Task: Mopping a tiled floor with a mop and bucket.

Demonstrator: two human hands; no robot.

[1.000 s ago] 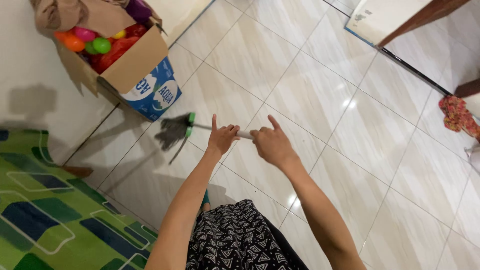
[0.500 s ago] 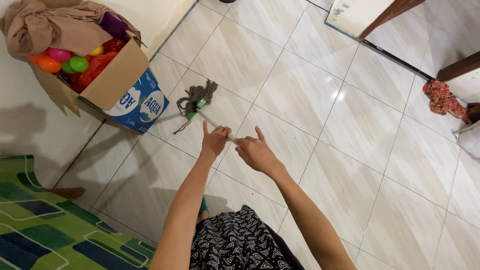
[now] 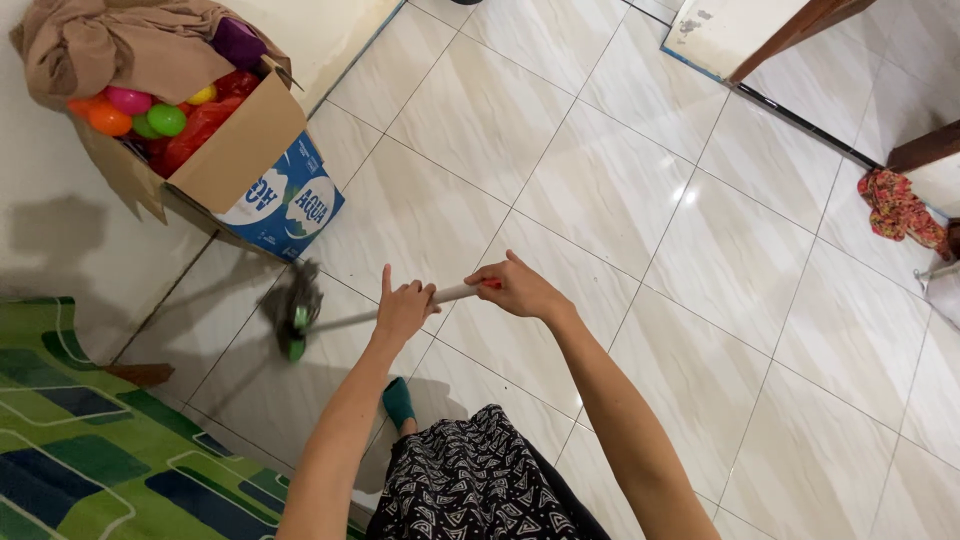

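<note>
Ahead and to the right the tiled floor [image 3: 620,190] lies open. To the left a cardboard box [image 3: 245,160] (heaped with coloured balls [image 3: 140,110]) and a green rug [image 3: 90,440] crowd the mop head [image 3: 298,310].

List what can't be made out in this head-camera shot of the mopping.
- Mop head: smeared by motion blur; its strands cannot be told apart.
- Mop handle: partly covered by the left hand and right hand.
- Cardboard box: a tan cloth hides most of its contents; only some coloured balls show.
- Flowered cloth: at the right edge; what it lies against is cut off.
</note>
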